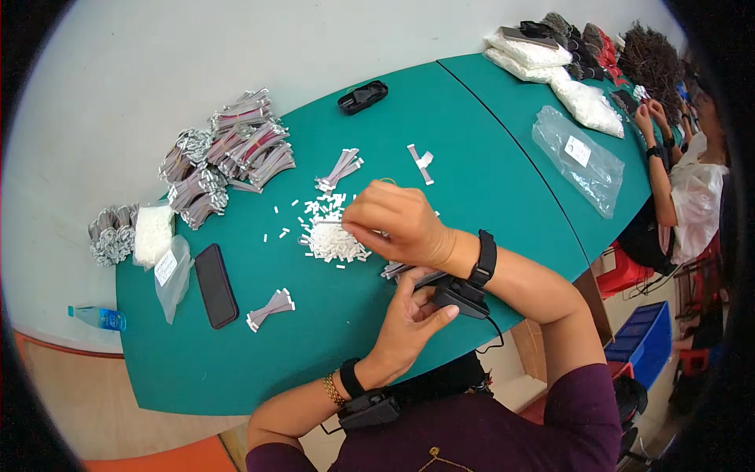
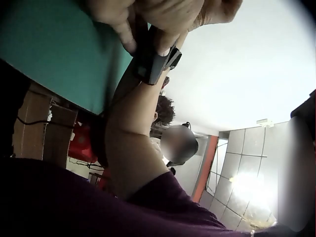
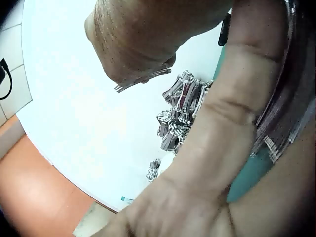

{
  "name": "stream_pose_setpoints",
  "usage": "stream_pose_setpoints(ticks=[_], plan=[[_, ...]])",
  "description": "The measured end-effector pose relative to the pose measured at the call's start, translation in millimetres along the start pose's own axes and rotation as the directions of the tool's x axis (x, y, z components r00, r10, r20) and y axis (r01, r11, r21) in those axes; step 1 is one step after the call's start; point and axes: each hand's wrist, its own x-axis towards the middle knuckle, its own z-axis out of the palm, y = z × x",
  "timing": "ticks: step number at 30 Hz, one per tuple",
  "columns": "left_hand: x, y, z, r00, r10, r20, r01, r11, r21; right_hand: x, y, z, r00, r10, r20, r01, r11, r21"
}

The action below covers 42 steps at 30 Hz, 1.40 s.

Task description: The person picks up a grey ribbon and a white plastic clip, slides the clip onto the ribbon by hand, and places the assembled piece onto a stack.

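On the green table [image 1: 472, 157] right in front of me, my right hand [image 1: 397, 223] hovers over the pile of small white plastic pieces [image 1: 334, 240], fingers curled and pinching the end of a flat ribbon cable [image 3: 143, 81]; the right wrist view shows that cable's striped end poking out under the knuckles. My left hand [image 1: 409, 315] sits just below, near the table edge, thumb out and fingers curled up around a bunch of ribbon cables [image 1: 401, 270] that fans out under the right wrist. I cannot count the cables in that bunch.

Loose on the table I count three separate small cable bundles: one [image 1: 271, 307] beside the black phone [image 1: 215, 285], one [image 1: 340, 169] above the white pile, one [image 1: 421, 161] further right. I see one large heap of bundled cables [image 1: 232, 157] at the left, and one smaller heap [image 1: 114, 232] at the table's far left edge beside a bag of white pieces [image 1: 153, 234]. One black case [image 1: 362, 97] lies at the far edge, one clear bag [image 1: 578, 157] on the right, one blue bottle [image 1: 98, 317] off the left edge. One other person [image 1: 692, 181] works at the far right.
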Motion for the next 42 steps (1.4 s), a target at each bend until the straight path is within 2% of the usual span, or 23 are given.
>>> stream_pose_setpoints(ticks=[3, 7, 8, 12, 14, 17, 21, 23, 26, 30, 33, 39, 42], plan=[[-2.1, 0.3, -2.5, 0.998, 0.001, 0.061, -0.004, 0.999, 0.041, -0.9, -5.4, -0.6, 0.946, 0.325, 0.022, -0.318, 0.907, 0.277], [-4.1, 6.2, -6.9, 0.991, -0.067, 0.116, 0.058, 0.996, 0.074, -9.9, -5.7, 6.4, 0.877, 0.472, 0.086, -0.464, 0.787, 0.406], [-5.2, 7.7, -7.6, 0.989, -0.084, 0.119, 0.075, 0.994, 0.080, -11.0, -6.3, 6.0, 0.821, 0.551, 0.149, -0.553, 0.704, 0.445], [-6.4, 11.6, -9.3, 0.988, -0.105, 0.117, 0.092, 0.989, 0.116, -9.9, -6.9, 4.2, 0.711, 0.657, 0.252, -0.674, 0.533, 0.511], [-5.8, 13.0, -13.6, 0.988, -0.101, 0.120, 0.086, 0.989, 0.123, -11.7, -5.7, 3.9, 0.695, 0.658, 0.289, -0.678, 0.468, 0.567], [-10.7, 20.3, -22.2, 0.997, -0.077, 0.018, 0.068, 0.950, 0.304, -12.1, -7.2, 1.2, 0.684, 0.656, 0.319, -0.683, 0.422, 0.596], [-10.3, 43.8, -42.9, 0.993, 0.083, -0.080, -0.041, 0.905, 0.424, -16.4, -4.4, -1.2, 0.657, 0.659, 0.365, -0.706, 0.369, 0.605], [-3.3, 57.6, -57.3, 0.963, 0.213, -0.166, -0.109, 0.869, 0.483, -19.6, -2.6, -0.1, 0.655, 0.657, 0.373, -0.707, 0.358, 0.610], [13.4, 70.8, -73.2, 0.863, 0.410, -0.296, -0.270, 0.868, 0.416, -20.8, -3.1, 3.0, 0.645, 0.655, 0.394, -0.718, 0.343, 0.605], [24.6, 75.5, -81.3, 0.865, 0.363, -0.346, -0.280, 0.922, 0.267, -23.1, -3.2, 3.9, 0.637, 0.645, 0.422, -0.736, 0.347, 0.581], [28.1, 70.5, -87.9, 0.891, 0.347, -0.291, -0.263, 0.920, 0.291, -26.6, -1.7, 4.2, 0.613, 0.640, 0.463, -0.772, 0.360, 0.524], [27.5, 64.9, -93.4, 0.892, 0.328, -0.312, -0.245, 0.929, 0.277, -16.4, -9.8, -4.4, 0.573, 0.633, 0.520, -0.814, 0.367, 0.450], [28.1, 64.4, -91.1, 0.882, 0.352, -0.314, -0.258, 0.917, 0.304, -23.9, -6.3, 0.7, 0.623, 0.602, 0.500, -0.776, 0.389, 0.497]])
